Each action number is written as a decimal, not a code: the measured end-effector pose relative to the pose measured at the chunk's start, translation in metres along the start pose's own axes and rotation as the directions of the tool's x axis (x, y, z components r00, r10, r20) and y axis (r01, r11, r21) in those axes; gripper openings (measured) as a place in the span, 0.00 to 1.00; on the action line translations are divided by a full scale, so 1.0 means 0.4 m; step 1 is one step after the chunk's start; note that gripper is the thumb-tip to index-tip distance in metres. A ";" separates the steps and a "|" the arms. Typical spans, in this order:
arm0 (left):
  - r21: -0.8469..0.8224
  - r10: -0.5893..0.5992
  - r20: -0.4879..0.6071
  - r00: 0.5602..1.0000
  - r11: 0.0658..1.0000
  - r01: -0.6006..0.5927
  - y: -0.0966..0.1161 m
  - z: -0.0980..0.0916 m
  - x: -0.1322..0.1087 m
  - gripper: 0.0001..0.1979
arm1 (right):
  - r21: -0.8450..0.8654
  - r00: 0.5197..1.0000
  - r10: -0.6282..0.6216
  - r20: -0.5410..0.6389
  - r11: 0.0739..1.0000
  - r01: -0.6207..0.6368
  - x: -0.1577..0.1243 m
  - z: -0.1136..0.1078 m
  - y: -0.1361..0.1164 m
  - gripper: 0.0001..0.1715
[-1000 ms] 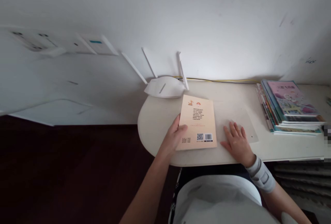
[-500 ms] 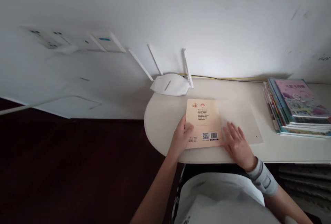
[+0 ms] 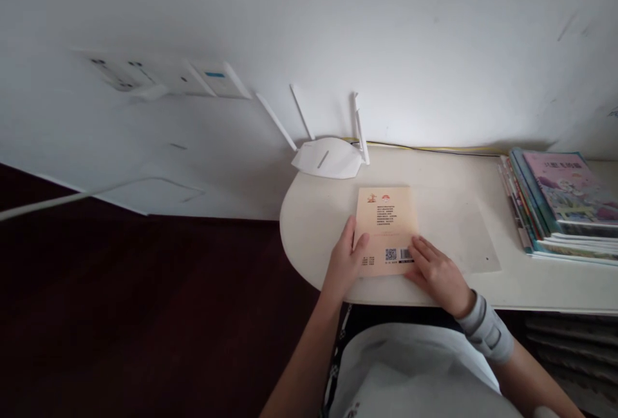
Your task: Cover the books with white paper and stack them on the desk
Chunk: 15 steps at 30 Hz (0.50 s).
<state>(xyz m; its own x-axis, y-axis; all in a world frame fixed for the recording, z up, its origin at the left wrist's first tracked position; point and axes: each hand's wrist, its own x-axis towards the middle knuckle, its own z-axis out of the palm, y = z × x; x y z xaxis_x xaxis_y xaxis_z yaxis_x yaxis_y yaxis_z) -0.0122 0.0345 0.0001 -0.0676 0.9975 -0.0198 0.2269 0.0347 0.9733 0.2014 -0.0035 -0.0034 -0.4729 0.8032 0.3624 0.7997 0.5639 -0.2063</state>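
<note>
A cream-coloured book [image 3: 383, 228] lies on the white table, its back cover with a QR code and barcode facing up. My left hand [image 3: 346, 260] is closed on its left edge, thumb on top and the other fingers partly hidden behind that edge. At the lower right edge, my right hand [image 3: 437, 273] has its fingers bent onto the book's border, covering part of the barcode. From under that hand a clear plastic sheet [image 3: 466, 228] spreads flat to the right; whether it joins the book I cannot tell.
A white router [image 3: 328, 159] with raised antennas stands behind the book by the wall. Thin cables [image 3: 434, 149] run along the table's back edge. To the right is a stack of books [image 3: 562, 192]. The table's [image 3: 294, 225] rounded end lies left, above a dark floor.
My right hand has moved from lying spread on the plastic sheet to the book's right edge, fingers now bent. My left hand keeps its hold. The whole view has shifted slightly.
</note>
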 end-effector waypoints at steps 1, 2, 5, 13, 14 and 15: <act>-0.016 -0.019 -0.006 1.000 1.000 0.018 0.002 -0.001 -0.002 0.30 | -0.001 1.000 0.004 0.007 1.000 -0.004 0.001 -0.002 -0.001 0.23; -0.040 -0.044 -0.014 0.999 0.998 0.043 0.006 -0.002 -0.003 0.30 | -0.004 1.000 0.006 0.014 1.000 -0.006 0.003 -0.005 -0.002 0.23; -0.133 -0.127 -0.029 0.991 0.984 0.122 0.021 -0.008 -0.009 0.31 | -0.006 1.000 0.007 0.027 1.000 -0.007 0.006 -0.009 -0.004 0.23; -0.478 -0.164 -0.074 0.984 0.872 0.109 0.055 -0.018 -0.015 0.27 | -0.003 0.999 0.000 0.044 1.000 0.000 0.004 -0.008 -0.003 0.24; -0.532 -0.172 -0.076 0.982 0.840 0.106 0.059 -0.019 -0.015 0.27 | -0.004 0.999 0.002 0.042 1.000 -0.001 0.004 -0.008 -0.003 0.23; -0.570 -0.182 -0.076 0.980 0.814 0.107 0.063 -0.019 -0.017 0.27 | -0.004 0.999 0.004 0.039 1.000 -0.003 0.004 -0.008 -0.003 0.23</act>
<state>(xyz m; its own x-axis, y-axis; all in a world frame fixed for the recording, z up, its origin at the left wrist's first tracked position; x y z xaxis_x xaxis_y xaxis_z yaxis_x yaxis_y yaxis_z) -0.0133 0.0283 0.0266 -0.1815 0.9670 -0.1789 -0.3766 0.0997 0.9210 0.2009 -0.0037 0.0004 -0.4839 0.8120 0.3262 0.8028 0.5603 -0.2037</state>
